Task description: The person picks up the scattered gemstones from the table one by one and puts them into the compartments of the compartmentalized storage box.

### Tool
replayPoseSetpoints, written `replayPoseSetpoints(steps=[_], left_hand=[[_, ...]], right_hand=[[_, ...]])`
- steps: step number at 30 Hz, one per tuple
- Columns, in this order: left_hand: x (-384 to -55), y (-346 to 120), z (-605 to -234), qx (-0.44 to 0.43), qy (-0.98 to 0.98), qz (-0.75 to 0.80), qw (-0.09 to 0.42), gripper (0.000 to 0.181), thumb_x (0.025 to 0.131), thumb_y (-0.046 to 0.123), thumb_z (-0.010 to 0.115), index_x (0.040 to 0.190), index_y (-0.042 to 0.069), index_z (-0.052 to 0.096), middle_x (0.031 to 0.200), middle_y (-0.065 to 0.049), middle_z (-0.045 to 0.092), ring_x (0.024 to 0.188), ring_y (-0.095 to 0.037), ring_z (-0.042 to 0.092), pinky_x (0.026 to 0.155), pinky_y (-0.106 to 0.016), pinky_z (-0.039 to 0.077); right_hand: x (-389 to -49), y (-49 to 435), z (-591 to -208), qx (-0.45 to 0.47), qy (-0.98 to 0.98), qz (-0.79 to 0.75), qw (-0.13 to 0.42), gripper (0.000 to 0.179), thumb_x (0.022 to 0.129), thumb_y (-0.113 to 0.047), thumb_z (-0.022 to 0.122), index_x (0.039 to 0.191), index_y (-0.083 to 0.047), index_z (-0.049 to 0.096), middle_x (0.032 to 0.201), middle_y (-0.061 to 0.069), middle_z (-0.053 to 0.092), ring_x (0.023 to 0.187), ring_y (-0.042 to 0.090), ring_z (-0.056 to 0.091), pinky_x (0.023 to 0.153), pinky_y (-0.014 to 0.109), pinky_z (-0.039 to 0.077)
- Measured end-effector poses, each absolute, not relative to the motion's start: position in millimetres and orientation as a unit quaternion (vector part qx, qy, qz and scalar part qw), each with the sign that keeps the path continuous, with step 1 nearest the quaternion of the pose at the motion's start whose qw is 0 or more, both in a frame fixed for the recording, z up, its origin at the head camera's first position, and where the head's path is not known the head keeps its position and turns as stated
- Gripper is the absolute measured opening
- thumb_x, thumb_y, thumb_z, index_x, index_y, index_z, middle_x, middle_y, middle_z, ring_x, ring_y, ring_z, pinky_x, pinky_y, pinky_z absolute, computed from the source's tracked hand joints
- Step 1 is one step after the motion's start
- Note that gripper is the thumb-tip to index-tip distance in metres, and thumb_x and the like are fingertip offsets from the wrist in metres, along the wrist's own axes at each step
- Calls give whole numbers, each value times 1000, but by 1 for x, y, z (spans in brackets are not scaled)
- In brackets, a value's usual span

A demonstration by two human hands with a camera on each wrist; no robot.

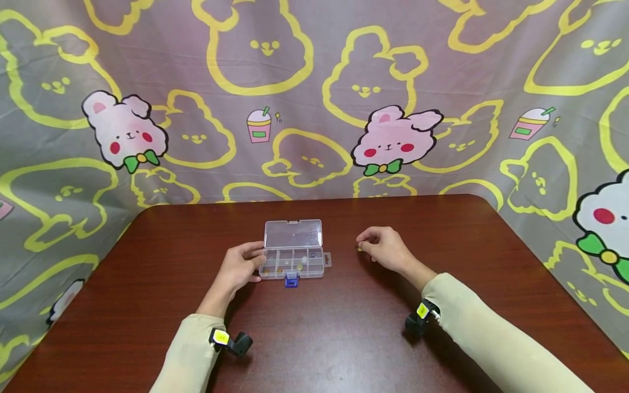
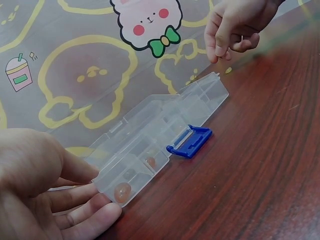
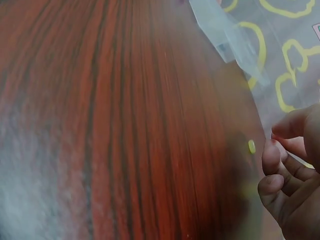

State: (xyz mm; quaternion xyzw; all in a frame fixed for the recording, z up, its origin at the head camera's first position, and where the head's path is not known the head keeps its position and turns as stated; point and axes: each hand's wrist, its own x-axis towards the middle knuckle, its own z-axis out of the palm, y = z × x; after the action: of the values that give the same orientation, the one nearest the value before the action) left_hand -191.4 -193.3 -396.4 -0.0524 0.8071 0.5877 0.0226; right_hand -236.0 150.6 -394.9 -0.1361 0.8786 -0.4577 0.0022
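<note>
A clear plastic compartment box (image 1: 308, 268) lies on the table, its lid (image 1: 293, 234) raised at the back and its blue latch (image 1: 291, 281) hanging down in front. My left hand (image 1: 239, 267) holds the box's left end, thumb at the upper corner and fingers low beside it. Orange beads (image 2: 122, 192) show in the nearest front compartments; small yellow and whitish pieces sit in others. To the right of the box, my right hand (image 1: 387, 248) has its fingers curled, thumb and index tips together. A small yellow bead (image 3: 252, 146) shows just apart from those fingertips.
The dark red wooden table (image 1: 314, 338) reaches back to a patterned curtain (image 1: 304, 109). A clear hanging tab (image 1: 327, 259) sticks out from the box's right end. Each sleeve carries a small black wrist camera (image 1: 241, 344).
</note>
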Motion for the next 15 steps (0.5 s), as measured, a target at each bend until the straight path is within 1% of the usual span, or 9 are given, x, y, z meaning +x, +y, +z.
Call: replayPoseSetpoints(steps=[7, 10, 15], left_hand=[[-190, -192, -395, -50, 802, 594, 22, 38, 97, -2, 59, 135, -6, 57, 127, -28, 62, 82, -20, 65, 55, -29, 59], [-190, -191, -396, -49, 801, 596, 21, 39, 97, -2, 59, 135, -7, 57, 127, -29, 62, 83, -20, 65, 55, -29, 59], [-191, -192, -396, -51, 803, 594, 19, 39, 97, -2, 60, 135, -6, 57, 127, -28, 63, 83, -20, 65, 55, -29, 59]], right_hand=[[-240, 157, -399, -144, 891, -430, 21, 11, 87, -6, 72, 98, -3, 73, 71, 2, 64, 55, 16, 56, 53, 30, 51], [-240, 157, -400, -149, 894, -422, 28, 12, 87, -5, 73, 98, -2, 73, 72, 3, 63, 56, 16, 56, 53, 30, 50], [-240, 156, -399, -158, 903, -398, 23, 11, 88, -4, 74, 98, -2, 74, 73, 2, 64, 56, 15, 57, 53, 29, 50]])
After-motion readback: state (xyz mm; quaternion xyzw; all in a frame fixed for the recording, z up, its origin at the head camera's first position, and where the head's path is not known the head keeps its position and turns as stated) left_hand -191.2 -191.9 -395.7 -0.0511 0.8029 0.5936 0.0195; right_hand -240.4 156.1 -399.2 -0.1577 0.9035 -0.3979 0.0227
